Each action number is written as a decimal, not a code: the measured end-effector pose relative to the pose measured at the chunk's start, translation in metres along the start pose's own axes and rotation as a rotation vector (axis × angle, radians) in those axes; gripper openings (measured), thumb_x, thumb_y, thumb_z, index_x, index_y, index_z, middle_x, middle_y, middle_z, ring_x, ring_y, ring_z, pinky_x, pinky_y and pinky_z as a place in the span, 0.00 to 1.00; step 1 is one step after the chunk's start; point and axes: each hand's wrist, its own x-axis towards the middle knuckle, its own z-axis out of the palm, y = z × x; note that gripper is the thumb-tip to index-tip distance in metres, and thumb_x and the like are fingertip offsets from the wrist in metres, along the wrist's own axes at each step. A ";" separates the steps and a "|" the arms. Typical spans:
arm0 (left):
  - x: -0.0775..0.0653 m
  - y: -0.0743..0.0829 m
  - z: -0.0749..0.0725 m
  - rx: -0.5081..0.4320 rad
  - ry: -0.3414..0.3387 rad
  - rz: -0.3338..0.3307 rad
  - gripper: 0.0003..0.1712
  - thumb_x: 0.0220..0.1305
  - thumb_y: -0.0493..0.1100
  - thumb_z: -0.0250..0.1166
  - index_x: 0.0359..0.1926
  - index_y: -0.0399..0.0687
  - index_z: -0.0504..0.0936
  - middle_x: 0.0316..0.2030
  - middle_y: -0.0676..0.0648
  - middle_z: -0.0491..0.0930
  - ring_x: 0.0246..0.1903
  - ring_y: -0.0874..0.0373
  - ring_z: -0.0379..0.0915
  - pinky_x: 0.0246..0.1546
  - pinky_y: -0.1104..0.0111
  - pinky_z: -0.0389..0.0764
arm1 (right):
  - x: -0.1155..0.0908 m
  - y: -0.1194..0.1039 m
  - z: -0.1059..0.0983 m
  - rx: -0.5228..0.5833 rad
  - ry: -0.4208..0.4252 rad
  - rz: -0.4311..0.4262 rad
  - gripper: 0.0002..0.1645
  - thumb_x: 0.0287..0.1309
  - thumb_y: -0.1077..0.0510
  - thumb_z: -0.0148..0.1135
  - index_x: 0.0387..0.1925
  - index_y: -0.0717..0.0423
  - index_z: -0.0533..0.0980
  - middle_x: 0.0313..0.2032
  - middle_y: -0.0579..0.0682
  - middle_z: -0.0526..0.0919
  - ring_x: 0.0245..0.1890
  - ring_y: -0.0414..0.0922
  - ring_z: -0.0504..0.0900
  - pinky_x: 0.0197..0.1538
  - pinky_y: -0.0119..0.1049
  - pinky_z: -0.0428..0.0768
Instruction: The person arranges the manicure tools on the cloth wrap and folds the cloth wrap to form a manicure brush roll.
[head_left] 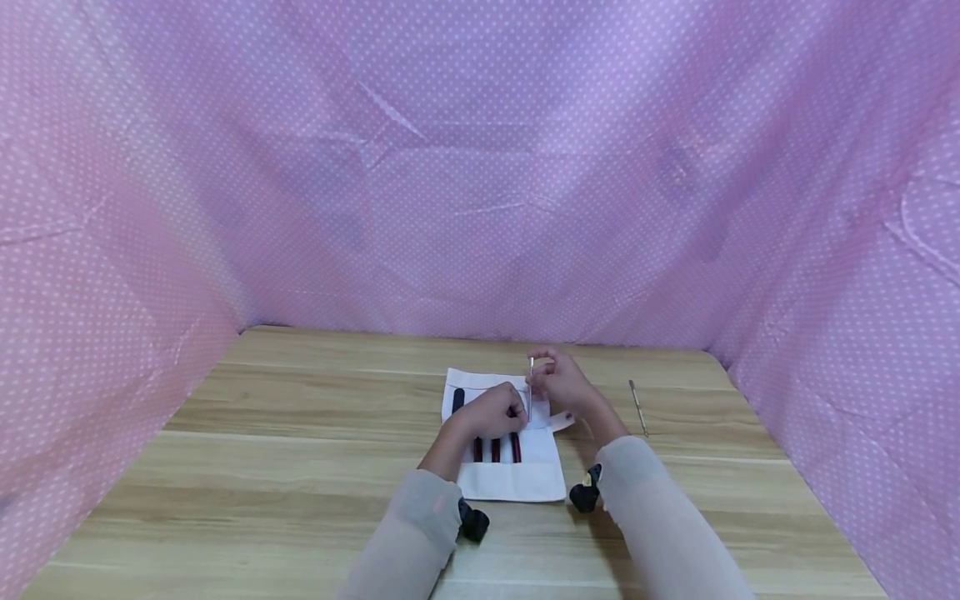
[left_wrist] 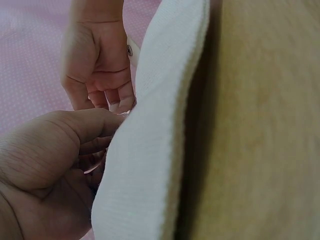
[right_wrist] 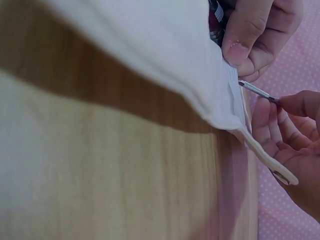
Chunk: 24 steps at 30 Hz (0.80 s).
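A white cloth tool pouch (head_left: 511,482) lies unfolded on the table. Over its middle is my left hand (head_left: 491,410), thumb and fingers pinching the cloth beside an elastic band (right_wrist: 233,75). My right hand (head_left: 564,382), at the pouch's far right, pinches a thin metal tool (right_wrist: 257,90) with a ridged shaft between thumb and fingers. The tool's lower end is right at the band's edge. Several dark red handles (head_left: 496,451) show below my left hand, their upper parts hidden by it. A black flat strip (head_left: 458,399) sits at the pouch's left side.
Another slim metal tool (head_left: 638,407) lies on the wooden table (head_left: 300,467) to the right of my right hand. A closure strap (head_left: 561,422) with a snap sticks out from the pouch's right side. Pink dotted cloth (head_left: 480,250) walls the table at the back and sides.
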 end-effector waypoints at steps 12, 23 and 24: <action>-0.003 0.007 0.008 -0.012 0.012 -0.007 0.11 0.69 0.35 0.65 0.28 0.48 0.85 0.34 0.55 0.77 0.34 0.64 0.71 0.41 0.70 0.75 | -0.006 0.006 -0.005 -0.031 -0.094 0.013 0.28 0.63 0.77 0.54 0.65 0.68 0.67 0.40 0.60 0.83 0.36 0.47 0.84 0.42 0.40 0.85; -0.005 0.013 0.014 -0.014 0.035 -0.041 0.10 0.69 0.36 0.65 0.29 0.49 0.85 0.39 0.54 0.75 0.39 0.63 0.70 0.44 0.69 0.75 | -0.010 0.008 -0.007 -0.009 -0.041 0.022 0.17 0.72 0.69 0.53 0.59 0.71 0.72 0.38 0.56 0.78 0.36 0.45 0.80 0.43 0.39 0.85; -0.006 0.014 0.015 -0.012 0.036 -0.045 0.10 0.70 0.36 0.65 0.30 0.49 0.85 0.40 0.54 0.75 0.39 0.63 0.70 0.45 0.69 0.75 | -0.009 0.009 -0.008 -0.008 -0.039 0.025 0.17 0.71 0.69 0.54 0.59 0.71 0.72 0.38 0.56 0.79 0.35 0.45 0.81 0.43 0.39 0.85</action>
